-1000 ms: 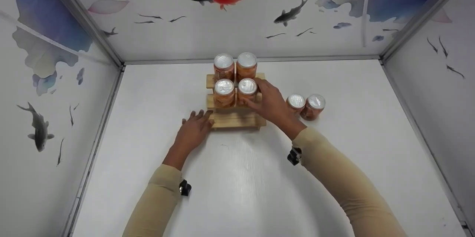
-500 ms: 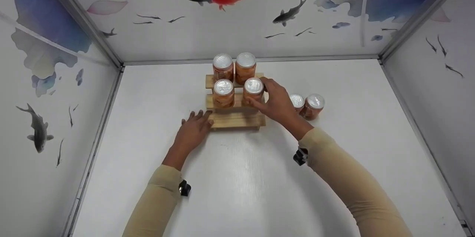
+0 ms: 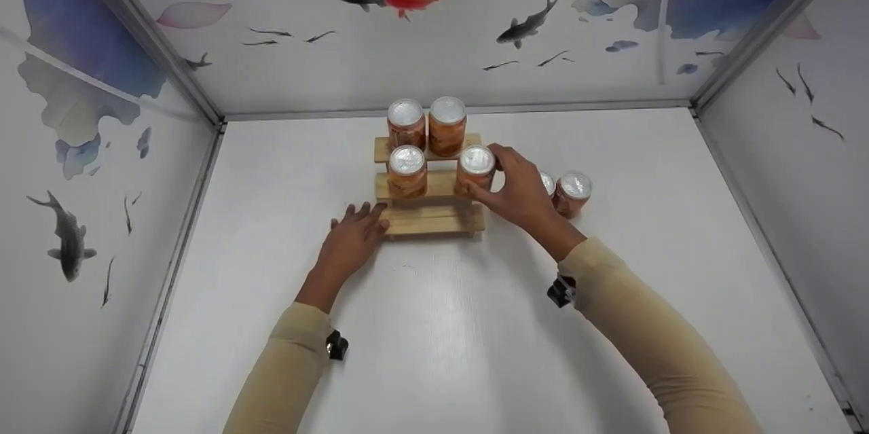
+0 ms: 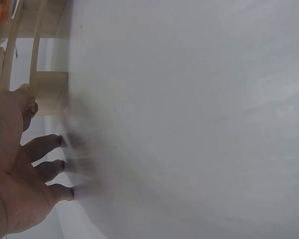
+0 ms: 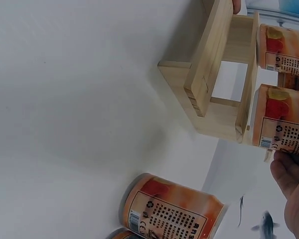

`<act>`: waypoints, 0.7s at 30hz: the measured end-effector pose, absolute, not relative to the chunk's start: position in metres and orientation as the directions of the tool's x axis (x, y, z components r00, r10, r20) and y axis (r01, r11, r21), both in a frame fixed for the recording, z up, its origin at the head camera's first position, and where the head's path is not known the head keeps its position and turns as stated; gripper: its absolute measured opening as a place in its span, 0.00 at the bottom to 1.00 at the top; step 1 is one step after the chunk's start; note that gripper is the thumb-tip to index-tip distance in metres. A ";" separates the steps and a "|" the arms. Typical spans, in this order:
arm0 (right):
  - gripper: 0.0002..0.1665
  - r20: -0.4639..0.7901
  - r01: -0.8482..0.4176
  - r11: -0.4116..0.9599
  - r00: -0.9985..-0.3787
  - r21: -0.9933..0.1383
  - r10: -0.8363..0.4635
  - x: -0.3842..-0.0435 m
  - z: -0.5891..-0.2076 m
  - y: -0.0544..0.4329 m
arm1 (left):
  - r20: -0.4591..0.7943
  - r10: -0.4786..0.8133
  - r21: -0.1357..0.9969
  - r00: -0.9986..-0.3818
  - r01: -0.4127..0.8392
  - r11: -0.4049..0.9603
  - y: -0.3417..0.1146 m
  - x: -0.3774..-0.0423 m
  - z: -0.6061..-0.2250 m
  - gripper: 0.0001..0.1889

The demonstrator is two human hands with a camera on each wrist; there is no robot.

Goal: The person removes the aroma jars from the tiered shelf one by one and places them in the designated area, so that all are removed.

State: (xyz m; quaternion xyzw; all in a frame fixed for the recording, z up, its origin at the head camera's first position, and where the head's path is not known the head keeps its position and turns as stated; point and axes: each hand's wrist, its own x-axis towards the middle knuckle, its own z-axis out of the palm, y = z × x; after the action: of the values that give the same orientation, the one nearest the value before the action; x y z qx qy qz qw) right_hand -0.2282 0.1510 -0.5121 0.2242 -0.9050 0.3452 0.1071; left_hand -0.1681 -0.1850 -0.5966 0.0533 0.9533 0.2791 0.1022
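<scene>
A three-step wooden display rack (image 3: pixel 434 220) stands near the back wall. My right hand (image 3: pixel 521 191) grips an orange-labelled can with a silver lid (image 3: pixel 475 169) by its right side, at the right end of the middle step. To its left on that step is another such can (image 3: pixel 407 172), with a gap between them. Two more cans, a left one (image 3: pixel 406 125) and a right one (image 3: pixel 447 127), stand side by side on the top step. At the rack's lower left end, my left hand (image 3: pixel 349 240) holds the bottom step's corner (image 4: pixel 35 74) between thumb and forefinger; its other fingertips rest on the table.
Two matching cans stand on the white table (image 3: pixel 434 339) right of the rack: the outer can (image 3: pixel 572 195) shows plainly, and the inner can (image 5: pixel 174 206) is partly behind my right hand in the head view. Printed walls (image 3: pixel 421 67) enclose the back and sides.
My right hand has moved the gripped can rightward along the middle step, opening a gap from its left neighbour. My left hand stays at the rack's corner.
</scene>
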 end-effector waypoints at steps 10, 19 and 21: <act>0.40 0.356 -0.472 0.657 -0.880 -0.587 -0.314 -0.225 -0.517 0.166 | -0.161 0.155 0.545 -0.975 0.043 0.838 -0.185 -0.168 -0.597 0.35; 0.42 0.365 -0.451 0.692 -0.888 -0.564 -0.281 -0.220 -0.521 0.175 | -0.175 0.152 0.536 -0.973 0.035 0.844 -0.185 -0.168 -0.597 0.35; 0.42 0.378 -0.459 0.695 -0.882 -0.553 -0.282 -0.219 -0.522 0.178 | -0.171 0.156 0.534 -0.973 0.041 0.844 -0.185 -0.168 -0.597 0.35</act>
State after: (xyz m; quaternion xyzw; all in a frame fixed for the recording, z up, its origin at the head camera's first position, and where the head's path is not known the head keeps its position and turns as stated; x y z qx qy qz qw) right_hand -0.2187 0.1777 -0.5221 0.2033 -0.9110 0.3333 0.1329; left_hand -0.1684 -0.1852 -0.5971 0.0515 0.9546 0.2741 0.1045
